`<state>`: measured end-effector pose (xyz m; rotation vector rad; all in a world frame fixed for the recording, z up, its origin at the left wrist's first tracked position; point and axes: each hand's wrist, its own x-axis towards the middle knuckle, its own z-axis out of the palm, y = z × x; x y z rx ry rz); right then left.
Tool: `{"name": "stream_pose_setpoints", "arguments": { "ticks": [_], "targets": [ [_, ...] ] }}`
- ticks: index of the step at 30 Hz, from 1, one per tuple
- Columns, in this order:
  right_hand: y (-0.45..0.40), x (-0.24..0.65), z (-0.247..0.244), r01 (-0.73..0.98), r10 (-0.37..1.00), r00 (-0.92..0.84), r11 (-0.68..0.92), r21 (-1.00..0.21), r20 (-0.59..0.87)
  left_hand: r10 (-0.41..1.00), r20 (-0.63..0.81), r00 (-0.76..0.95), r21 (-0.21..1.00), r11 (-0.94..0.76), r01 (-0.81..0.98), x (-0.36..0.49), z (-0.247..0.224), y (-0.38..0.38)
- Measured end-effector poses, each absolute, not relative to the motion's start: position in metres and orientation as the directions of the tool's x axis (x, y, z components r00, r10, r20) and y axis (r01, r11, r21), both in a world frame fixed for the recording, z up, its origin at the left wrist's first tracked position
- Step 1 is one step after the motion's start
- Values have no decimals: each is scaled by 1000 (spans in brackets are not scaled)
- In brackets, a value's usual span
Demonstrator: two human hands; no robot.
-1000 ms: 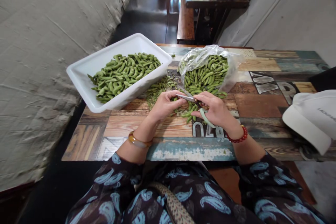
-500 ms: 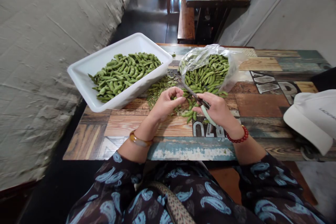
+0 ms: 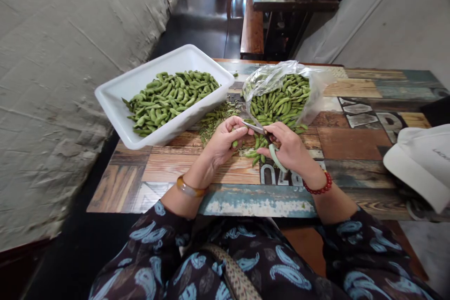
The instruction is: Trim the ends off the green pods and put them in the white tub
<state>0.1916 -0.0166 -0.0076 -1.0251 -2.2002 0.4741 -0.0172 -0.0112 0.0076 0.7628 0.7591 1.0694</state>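
Observation:
Between the thumb and fingers of my left hand [image 3: 227, 139] is a green soybean pod [image 3: 235, 143], mostly hidden by the fingers. My right hand [image 3: 286, 144] grips a pair of scissors [image 3: 278, 158] with pale green handles. Their blades reach left to the fingertips of my left hand. Below the blades a few loose pods [image 3: 259, 144] lie on the table. Behind my hands stands a clear plastic bag [image 3: 316, 98] full of pods. A white plastic tub [image 3: 116, 98] with many pods sits at the left. Small trimmed bits [image 3: 211, 126] are heaped beside the tub.
The patchwork-patterned table [image 3: 197, 168] runs across in front of me. A white cap [image 3: 418, 164] lies at its right end. A rough wall [image 3: 70, 56] rises on the left. Farther back are a wooden bench [image 3: 252, 28] and another table [image 3: 270, 2].
The scissors' blades have swung left and lower, up to my left fingertips. My left hand has turned slightly, and the pod now shows below its fingers. The view has shifted a little.

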Motion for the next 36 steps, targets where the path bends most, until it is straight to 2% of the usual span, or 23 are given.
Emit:
{"name": "stream_pose_setpoints", "arguments": {
  "ticks": [14,21,24,27,29,31,36],
  "targets": [
    [-17,195,-7,537,754,-495,656,-530,431,944,-157,290,850,278,-446,-16,6,-10],
    [-11,198,-5,576,836,-304,543,-612,456,927,-208,312,835,334,-437,-23,11,-5],
    [-10,199,-3,575,851,-276,519,-632,447,915,-185,358,926,285,-249,-20,8,-8],
    [-10,199,-5,579,840,-288,535,-615,459,924,-66,377,997,42,69,-15,3,-11],
    [-9,199,-6,584,835,-302,543,-603,459,906,19,422,966,-127,227,-12,0,-12],
    [-9,200,-8,588,835,-309,545,-598,456,879,44,474,914,-227,336,-11,-3,-12],
    [-8,200,-8,582,820,-317,565,-585,478,859,12,512,790,-322,522,-13,-8,-13]
  ]
}}
